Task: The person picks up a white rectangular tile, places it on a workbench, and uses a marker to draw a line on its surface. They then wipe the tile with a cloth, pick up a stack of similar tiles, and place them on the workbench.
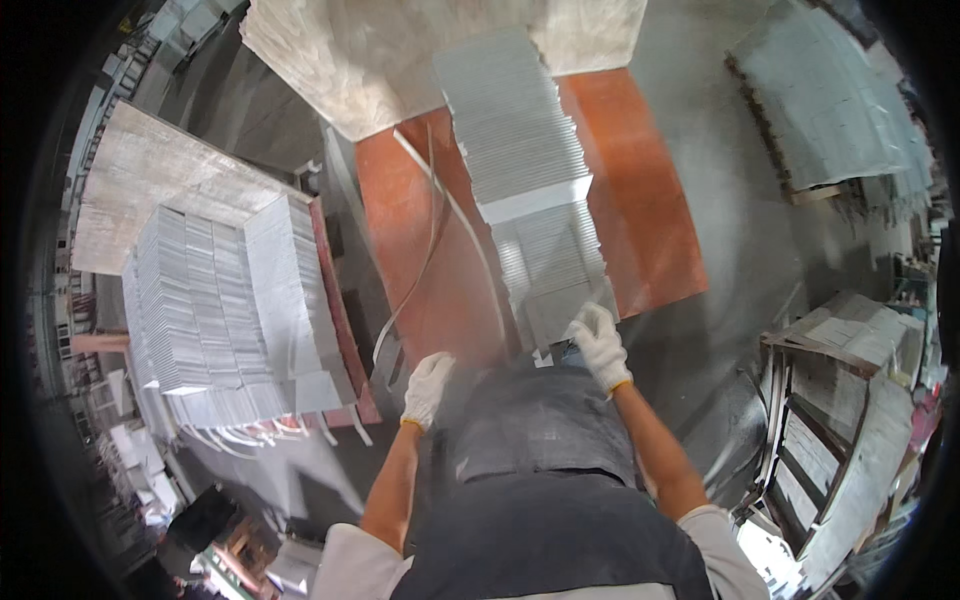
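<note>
A long row of thin grey sheets (520, 130), set close together on edge, runs away from me over an orange-red board (650, 190). Nearer me, a flat grey piece (560, 310) lies at the row's end. My right hand (602, 350), in a white glove with a yellow cuff, is at that end's right corner. Its fingers are curled, and whatever is between them is hidden. My left hand (428, 390), gloved alike, hovers by the board's near left edge, fingers loosely stretched and nothing visible in them. Pale straps (470, 230) lie loose across the board's left side.
Left stands a pallet stacked with grey sheets (210, 300), a pale plywood panel (150, 190) behind it. Another plywood panel (400, 50) rises at the far end of the board. A wrapped stack (830, 100) is at the far right, a wooden-framed rack (830, 430) at the near right.
</note>
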`<action>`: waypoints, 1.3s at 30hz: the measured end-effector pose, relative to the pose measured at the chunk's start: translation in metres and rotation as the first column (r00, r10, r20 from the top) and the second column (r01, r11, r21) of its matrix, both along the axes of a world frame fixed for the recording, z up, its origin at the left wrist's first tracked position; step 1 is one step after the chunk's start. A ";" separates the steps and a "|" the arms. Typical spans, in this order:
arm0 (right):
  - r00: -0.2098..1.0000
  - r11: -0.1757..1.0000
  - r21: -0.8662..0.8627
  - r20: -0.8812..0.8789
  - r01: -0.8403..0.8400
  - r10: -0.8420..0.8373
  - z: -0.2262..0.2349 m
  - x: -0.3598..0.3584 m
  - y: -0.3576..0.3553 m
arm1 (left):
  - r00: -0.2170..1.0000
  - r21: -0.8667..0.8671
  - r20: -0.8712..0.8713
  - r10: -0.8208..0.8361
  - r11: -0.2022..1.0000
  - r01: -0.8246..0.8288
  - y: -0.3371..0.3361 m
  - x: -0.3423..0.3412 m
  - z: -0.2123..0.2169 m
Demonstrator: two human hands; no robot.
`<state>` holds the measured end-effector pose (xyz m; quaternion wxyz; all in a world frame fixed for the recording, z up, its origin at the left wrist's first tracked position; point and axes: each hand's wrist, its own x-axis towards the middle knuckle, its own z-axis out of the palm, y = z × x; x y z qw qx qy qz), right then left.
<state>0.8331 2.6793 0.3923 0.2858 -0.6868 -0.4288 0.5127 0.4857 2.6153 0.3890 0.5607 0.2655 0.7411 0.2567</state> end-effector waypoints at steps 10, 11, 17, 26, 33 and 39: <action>0.993 0.990 -0.119 0.086 -0.071 0.082 -0.099 0.100 0.207 | 0.964 0.063 -0.261 -0.047 0.996 0.065 0.118 0.079 -0.120; 0.992 0.994 -0.088 0.105 -0.063 0.072 -0.117 0.101 0.223 | 0.971 0.099 -0.237 -0.010 0.994 0.035 0.140 0.077 -0.144; 0.982 0.994 0.110 0.186 -0.012 -0.008 -0.223 0.087 0.301 | 0.872 0.251 -0.484 0.079 0.967 0.052 0.279 0.091 -0.235; 0.968 0.953 0.176 0.001 0.246 -0.250 -0.283 0.045 0.390 | 0.916 0.336 0.082 0.392 0.855 -0.396 0.394 0.106 -0.264; 0.922 0.912 0.166 -0.165 0.376 -0.350 -0.296 0.051 0.397 | 0.859 0.406 0.198 0.472 0.758 -0.511 0.397 0.108 -0.308; 0.914 0.921 0.137 -0.242 0.364 -0.325 -0.296 0.058 0.401 | 0.816 0.376 0.211 0.538 0.726 -0.576 0.397 0.108 -0.304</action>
